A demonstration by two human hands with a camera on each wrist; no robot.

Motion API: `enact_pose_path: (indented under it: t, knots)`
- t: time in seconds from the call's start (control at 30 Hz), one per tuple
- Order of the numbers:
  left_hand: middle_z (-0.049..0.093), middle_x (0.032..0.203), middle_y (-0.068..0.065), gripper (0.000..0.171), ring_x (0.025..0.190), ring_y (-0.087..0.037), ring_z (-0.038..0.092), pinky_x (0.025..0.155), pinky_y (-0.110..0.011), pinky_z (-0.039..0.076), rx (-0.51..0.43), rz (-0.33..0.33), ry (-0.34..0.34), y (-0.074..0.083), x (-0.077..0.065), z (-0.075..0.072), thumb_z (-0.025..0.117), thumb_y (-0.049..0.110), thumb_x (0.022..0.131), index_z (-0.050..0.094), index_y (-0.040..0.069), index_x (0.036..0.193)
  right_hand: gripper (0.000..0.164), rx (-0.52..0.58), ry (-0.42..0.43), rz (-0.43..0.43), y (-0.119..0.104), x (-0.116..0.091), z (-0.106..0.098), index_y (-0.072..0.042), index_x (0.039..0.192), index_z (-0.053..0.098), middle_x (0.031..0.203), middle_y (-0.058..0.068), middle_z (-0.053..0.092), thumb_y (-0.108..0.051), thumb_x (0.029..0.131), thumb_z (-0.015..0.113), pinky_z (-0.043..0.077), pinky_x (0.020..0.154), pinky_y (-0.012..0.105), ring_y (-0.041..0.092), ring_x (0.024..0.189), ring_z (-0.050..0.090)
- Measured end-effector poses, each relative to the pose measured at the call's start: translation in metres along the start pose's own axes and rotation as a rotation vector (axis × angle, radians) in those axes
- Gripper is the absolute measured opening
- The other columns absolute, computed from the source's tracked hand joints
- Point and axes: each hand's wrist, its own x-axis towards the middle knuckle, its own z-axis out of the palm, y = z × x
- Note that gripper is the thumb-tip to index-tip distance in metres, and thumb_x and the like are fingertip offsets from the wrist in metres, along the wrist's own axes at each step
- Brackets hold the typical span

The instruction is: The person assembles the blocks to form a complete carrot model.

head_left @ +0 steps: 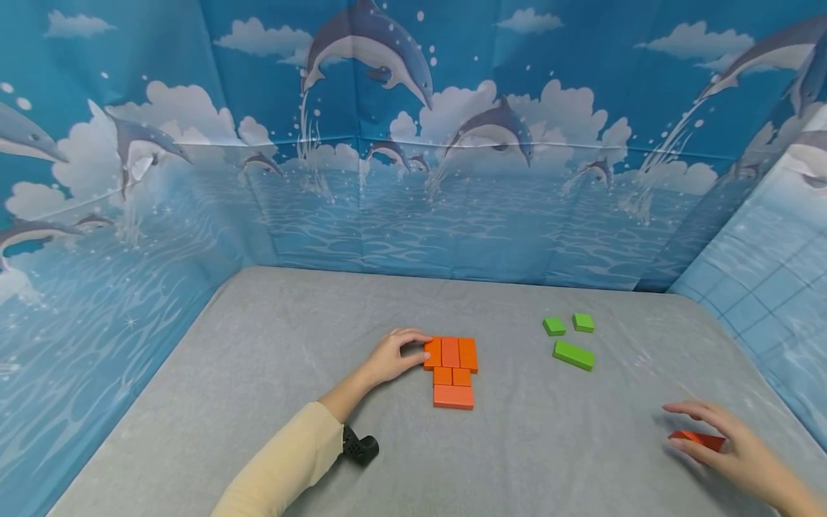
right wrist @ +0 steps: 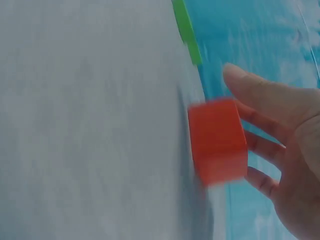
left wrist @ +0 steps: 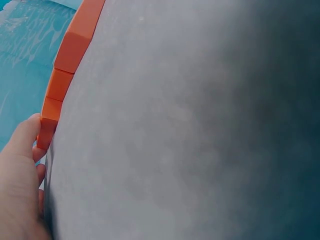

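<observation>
We see a dolphin-printed curtain (head_left: 413,215) behind a grey cloth (head_left: 291,309); only the head view takes in both hands together. The left hand (head_left: 390,357) pinches the leftmost orange block (head_left: 434,357) between curved thumb and forefinger, and the left wrist view shows that block's side face. The right hand (head_left: 739,446) has its fingers spread about one red block (head_left: 701,439); the right wrist view shows a thumb tip clear of it, but whether other fingers touch we cannot tell. We count six orange blocks (head_left: 451,352) adjoining: three farthest, two between, one nearest. To their right lie three green blocks (head_left: 573,355), one long, two small.
</observation>
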Motion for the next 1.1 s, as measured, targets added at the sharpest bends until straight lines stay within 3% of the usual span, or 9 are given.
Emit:
enact_pose_path:
  t: [0.13, 0.2, 0.37, 0.47, 0.6, 0.7, 0.8, 1.03, 1.1]
  knots:
    - [0.061, 0.115, -0.008, 0.03, 0.11, -0.021, 0.053, 0.096, -0.038, 0.037, 0.001, -0.003, -0.004, 0.0, 0.0, 0.0, 0.066, 0.017, 0.084, 0.065, 0.005, 0.112, 0.038, -0.097, -0.045, 0.139, 0.012, -0.012, -0.006, -0.006, 0.104, 0.064, 0.1, -0.032, 0.045, -0.009, 0.069, 0.078, 0.036, 0.057, 0.015, -0.012, 0.082, 0.043]
    - [0.062, 0.115, -0.008, 0.03, 0.11, -0.021, 0.053, 0.096, -0.038, 0.037, -0.001, -0.005, -0.004, 0.0, 0.0, 0.0, 0.066, 0.017, 0.084, 0.065, 0.005, 0.112, 0.039, -0.132, -0.079, 0.219, 0.017, -0.016, -0.008, -0.004, 0.103, 0.064, 0.098, -0.033, 0.043, -0.017, 0.07, 0.079, 0.042, 0.058, 0.025, -0.013, 0.079, 0.039]
    - [0.062, 0.115, -0.007, 0.031, 0.111, -0.02, 0.053, 0.097, -0.037, 0.037, 0.001, -0.017, -0.012, 0.0, 0.001, 0.0, 0.066, 0.019, 0.084, 0.065, 0.006, 0.112, 0.05, -0.166, -0.186, 0.37, 0.028, -0.02, -0.013, 0.003, 0.109, 0.06, 0.104, 0.004, 0.059, -0.029, 0.074, 0.076, 0.043, 0.057, 0.046, -0.011, 0.081, 0.04]
    - [0.061, 0.115, -0.006, 0.031, 0.111, -0.02, 0.052, 0.097, -0.036, 0.037, 0.005, -0.016, -0.012, 0.0, 0.001, 0.001, 0.066, 0.019, 0.084, 0.065, 0.006, 0.112, 0.057, -0.164, -0.223, 0.417, 0.033, -0.023, -0.015, 0.007, 0.113, 0.056, 0.108, 0.027, 0.055, -0.032, 0.076, 0.073, 0.044, 0.058, 0.046, -0.011, 0.08, 0.039]
    - [0.062, 0.115, -0.007, 0.03, 0.11, -0.021, 0.052, 0.097, -0.037, 0.038, 0.003, -0.01, -0.003, -0.001, 0.0, 0.001, 0.066, 0.018, 0.084, 0.065, 0.006, 0.112, 0.06, -0.175, -0.224, 0.466, 0.038, -0.025, -0.018, 0.009, 0.113, 0.055, 0.11, 0.032, 0.052, -0.036, 0.077, 0.072, 0.044, 0.059, 0.045, -0.013, 0.074, 0.037]
    - [0.062, 0.115, -0.007, 0.03, 0.111, -0.021, 0.052, 0.097, -0.037, 0.037, -0.002, -0.022, -0.004, -0.001, 0.001, 0.0, 0.067, 0.019, 0.084, 0.065, 0.006, 0.112, 0.061, -0.19, -0.217, 0.493, 0.04, -0.025, -0.017, 0.01, 0.112, 0.055, 0.109, 0.033, 0.052, -0.037, 0.077, 0.072, 0.044, 0.058, 0.043, 0.005, 0.076, 0.05]
    - [0.061, 0.115, -0.006, 0.031, 0.111, -0.02, 0.051, 0.097, -0.036, 0.037, -0.003, -0.033, -0.007, -0.001, 0.001, 0.001, 0.067, 0.019, 0.084, 0.065, 0.006, 0.112, 0.062, -0.202, -0.207, 0.512, 0.039, -0.025, -0.016, 0.01, 0.112, 0.056, 0.108, 0.034, 0.052, -0.038, 0.077, 0.072, 0.045, 0.058, 0.042, 0.023, 0.078, 0.053]
    - [0.061, 0.116, -0.006, 0.031, 0.111, -0.02, 0.051, 0.097, -0.037, 0.037, 0.004, -0.037, -0.012, 0.0, 0.0, 0.0, 0.066, 0.019, 0.085, 0.065, 0.007, 0.112, 0.056, -0.189, -0.16, 0.495, 0.033, -0.025, -0.015, 0.009, 0.109, 0.058, 0.105, 0.032, 0.055, -0.035, 0.077, 0.072, 0.043, 0.056, 0.037, -0.013, 0.065, 0.039]
    - [0.061, 0.116, -0.006, 0.031, 0.111, -0.02, 0.051, 0.097, -0.037, 0.037, 0.001, -0.037, -0.011, 0.0, 0.0, 0.0, 0.067, 0.019, 0.084, 0.065, 0.007, 0.112, 0.053, -0.19, -0.138, 0.467, 0.029, -0.023, -0.015, 0.009, 0.107, 0.059, 0.102, 0.029, 0.057, -0.032, 0.077, 0.073, 0.042, 0.055, 0.035, -0.013, 0.065, 0.04]
